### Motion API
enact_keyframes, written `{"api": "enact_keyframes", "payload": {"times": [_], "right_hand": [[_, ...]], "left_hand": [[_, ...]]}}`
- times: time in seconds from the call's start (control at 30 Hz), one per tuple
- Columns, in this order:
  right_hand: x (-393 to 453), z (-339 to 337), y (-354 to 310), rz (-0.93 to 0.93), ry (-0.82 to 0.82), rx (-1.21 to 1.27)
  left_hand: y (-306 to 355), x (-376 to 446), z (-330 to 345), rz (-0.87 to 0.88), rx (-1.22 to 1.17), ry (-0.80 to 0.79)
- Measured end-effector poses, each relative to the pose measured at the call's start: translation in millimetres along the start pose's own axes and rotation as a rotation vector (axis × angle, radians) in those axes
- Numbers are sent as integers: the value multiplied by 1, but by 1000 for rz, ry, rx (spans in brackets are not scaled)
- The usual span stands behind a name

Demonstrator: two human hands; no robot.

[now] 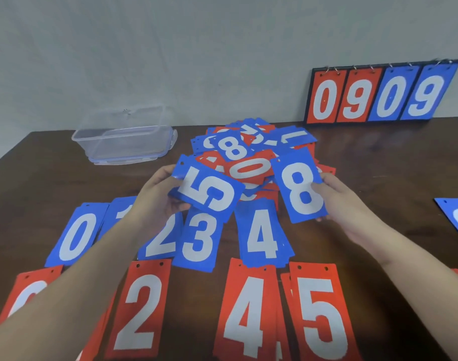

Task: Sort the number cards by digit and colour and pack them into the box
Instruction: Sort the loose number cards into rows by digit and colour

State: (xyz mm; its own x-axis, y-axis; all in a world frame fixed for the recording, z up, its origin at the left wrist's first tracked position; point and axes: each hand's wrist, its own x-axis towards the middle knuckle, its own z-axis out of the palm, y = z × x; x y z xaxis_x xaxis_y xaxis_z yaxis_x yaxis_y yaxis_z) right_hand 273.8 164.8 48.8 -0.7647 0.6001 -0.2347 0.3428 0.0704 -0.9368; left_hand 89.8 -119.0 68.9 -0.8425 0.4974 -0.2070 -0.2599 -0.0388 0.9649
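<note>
Fingers: left hand point(159, 196) is pinching the blue 5 card point(207, 190); right hand point(337, 204) is pinching the blue 8 card point(299, 188).
Handling: cards are judged thin, light, slippery; edges are best being gripped.

Above a dark brown wooden table point(366, 162), the left hand point(155, 196) pinches a blue rectangular card printed with a white 5 point(209, 191), tilted sideways. The right hand point(340, 201) holds a blue card with a white 8 point(299, 188). Behind them lies a mixed pile of red and blue cards point(248, 149); a clear plastic box point(123, 142) stands at the left.

Left arm hides most of the blue 1 card point(123, 208).
</note>
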Motion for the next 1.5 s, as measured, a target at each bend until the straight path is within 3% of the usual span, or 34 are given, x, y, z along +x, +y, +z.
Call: {"api": "enact_keyframes", "payload": {"times": [0.3, 0.53, 0.73, 0.97, 1.27, 1.5], "right_hand": [[-17, -13, 18, -32, -11, -93], [-24, -47, 31, 23, 169, -93], [-37, -76, 36, 30, 229, -18], [-38, -93, 42, 51, 231, -91], [-35, -95, 38, 51, 179, -71], [-37, -135, 42, 65, 259, -135]], "left_hand": [[-14, -14, 22, -37, 185, -70], [-28, 1, 101, -53, 352, -166], [-40, 16, 167, 11, 565, -284], [-61, 30, 183, 310, 1198, -380], [-82, 39, 182, 441, 1269, -258], [-80, 32, 194, 693, 1383, -158]]}}
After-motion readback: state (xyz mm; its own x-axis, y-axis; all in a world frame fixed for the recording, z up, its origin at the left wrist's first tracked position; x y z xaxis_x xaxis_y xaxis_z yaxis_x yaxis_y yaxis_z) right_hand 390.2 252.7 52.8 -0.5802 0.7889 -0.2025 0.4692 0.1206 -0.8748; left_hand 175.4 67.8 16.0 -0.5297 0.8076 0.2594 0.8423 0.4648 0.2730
